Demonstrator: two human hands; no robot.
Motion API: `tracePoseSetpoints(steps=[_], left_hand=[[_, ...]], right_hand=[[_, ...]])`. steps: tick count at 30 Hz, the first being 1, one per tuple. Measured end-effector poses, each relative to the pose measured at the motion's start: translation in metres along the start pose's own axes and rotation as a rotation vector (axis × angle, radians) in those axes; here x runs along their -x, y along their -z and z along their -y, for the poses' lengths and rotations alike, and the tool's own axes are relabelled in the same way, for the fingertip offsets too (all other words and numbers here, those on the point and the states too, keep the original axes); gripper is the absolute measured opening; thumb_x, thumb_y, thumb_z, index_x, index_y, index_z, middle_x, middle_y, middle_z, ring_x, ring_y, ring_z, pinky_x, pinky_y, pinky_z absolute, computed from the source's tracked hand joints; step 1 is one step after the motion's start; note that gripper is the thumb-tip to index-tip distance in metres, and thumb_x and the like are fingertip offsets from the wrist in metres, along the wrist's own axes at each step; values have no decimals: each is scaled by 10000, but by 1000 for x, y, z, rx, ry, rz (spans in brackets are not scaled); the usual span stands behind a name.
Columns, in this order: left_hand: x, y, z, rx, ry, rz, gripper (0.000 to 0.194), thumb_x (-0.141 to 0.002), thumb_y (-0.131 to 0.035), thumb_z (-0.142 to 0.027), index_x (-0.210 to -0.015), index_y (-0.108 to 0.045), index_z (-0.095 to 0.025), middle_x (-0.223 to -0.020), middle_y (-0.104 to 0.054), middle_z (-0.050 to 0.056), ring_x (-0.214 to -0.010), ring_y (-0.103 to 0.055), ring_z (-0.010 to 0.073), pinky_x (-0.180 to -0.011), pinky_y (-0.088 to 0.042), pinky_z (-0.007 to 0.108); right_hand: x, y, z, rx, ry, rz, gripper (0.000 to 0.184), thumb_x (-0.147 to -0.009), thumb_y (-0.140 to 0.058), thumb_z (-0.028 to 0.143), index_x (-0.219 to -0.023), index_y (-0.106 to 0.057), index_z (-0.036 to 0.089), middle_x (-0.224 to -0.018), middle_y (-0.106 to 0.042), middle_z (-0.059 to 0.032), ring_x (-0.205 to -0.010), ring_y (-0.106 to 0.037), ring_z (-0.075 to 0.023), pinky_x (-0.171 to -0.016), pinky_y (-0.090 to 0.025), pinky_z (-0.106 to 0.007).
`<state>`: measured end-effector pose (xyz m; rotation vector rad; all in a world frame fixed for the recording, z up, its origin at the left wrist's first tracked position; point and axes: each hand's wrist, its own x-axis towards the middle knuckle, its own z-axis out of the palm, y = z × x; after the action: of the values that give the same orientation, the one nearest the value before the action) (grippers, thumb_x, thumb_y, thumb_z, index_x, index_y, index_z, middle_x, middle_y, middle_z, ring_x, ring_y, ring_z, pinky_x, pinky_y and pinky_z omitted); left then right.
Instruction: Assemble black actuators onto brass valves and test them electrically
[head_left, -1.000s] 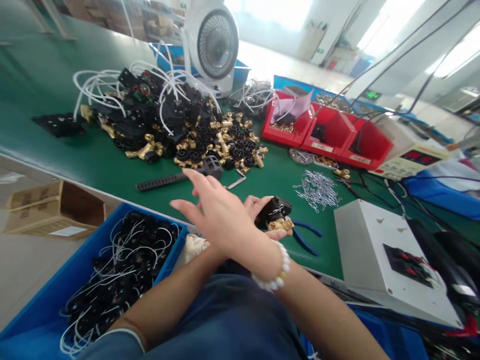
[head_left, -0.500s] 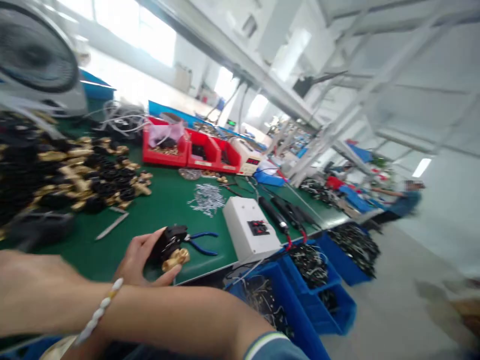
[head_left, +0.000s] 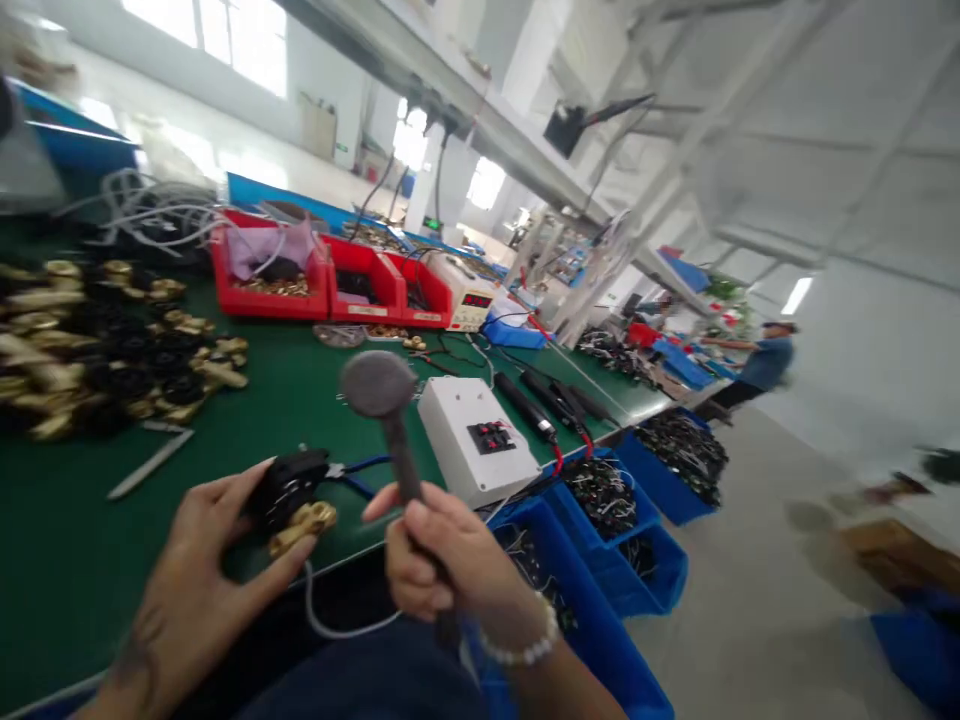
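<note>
Your left hand (head_left: 206,575) spans a black plastic housing with a gold-coloured brass fitting (head_left: 304,528) near the green workbench's (head_left: 60,580) front edge, thumb against the brass and fingers on the black side, apparently to steady it. Your right hand (head_left: 442,560) grips a grey, round-headed hammer (head_left: 380,384) by its shaft, head upright, seemingly clear of the part. Your left palm is low, thumb spread; your right fist sits before your body, one finger jutting past the shaft.

Free lane: green benchtop (head_left: 274,400) btwn brass-fittings pile (head_left: 112,345) & hammer (head_left: 403,465); red bins (head_left: 366,312) block rear, white ctrl box (head_left: 454,440) R. side.
</note>
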<state>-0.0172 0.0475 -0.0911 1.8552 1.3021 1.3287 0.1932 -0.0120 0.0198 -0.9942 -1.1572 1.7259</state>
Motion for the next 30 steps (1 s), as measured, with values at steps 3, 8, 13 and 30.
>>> tracePoseSetpoints(steps=[3, 8, 13, 30], left_hand=[[-5, 4, -17, -6, 15, 24, 661, -807, -713, -482, -1413, -530, -290, -1172, -530, 61, -1088, -640, 295, -899, -640, 474], [-12, 8, -27, -7, 31, 54, 689, -781, -716, -408, -1406, -528, -186, -1153, -530, 77, -1064, -620, 233, -938, -608, 409], [-10, 9, -28, -12, -27, 62, 709, -779, -740, -395, -1416, -519, -178, -1161, -524, 76, -1077, -594, 224, -979, -577, 399], [-9, 9, -26, 12, -79, 76, 720, -770, -771, -383, -1417, -516, -199, -1115, -517, 69, -1018, -562, 221, -931, -567, 400]], right_hand=[[13, 33, -2, 387, 23, -279, 398, -925, -628, 536, -1141, -629, 202, -569, -414, 86, -435, -329, -65, -420, -272, -193], [19, 53, 10, 903, 370, -581, 277, -948, -647, 385, -1153, -713, 210, -806, -636, -9, -658, -551, -117, -618, -451, -248], [10, 37, 16, 620, 742, -544, 297, -1042, -522, 402, -1301, -607, 286, -636, -488, 57, -517, -439, -98, -523, -407, -231], [4, 44, 26, 1027, 362, -345, 472, -971, -568, 591, -726, -566, 187, -499, -427, 49, -424, -381, -83, -409, -262, -220]])
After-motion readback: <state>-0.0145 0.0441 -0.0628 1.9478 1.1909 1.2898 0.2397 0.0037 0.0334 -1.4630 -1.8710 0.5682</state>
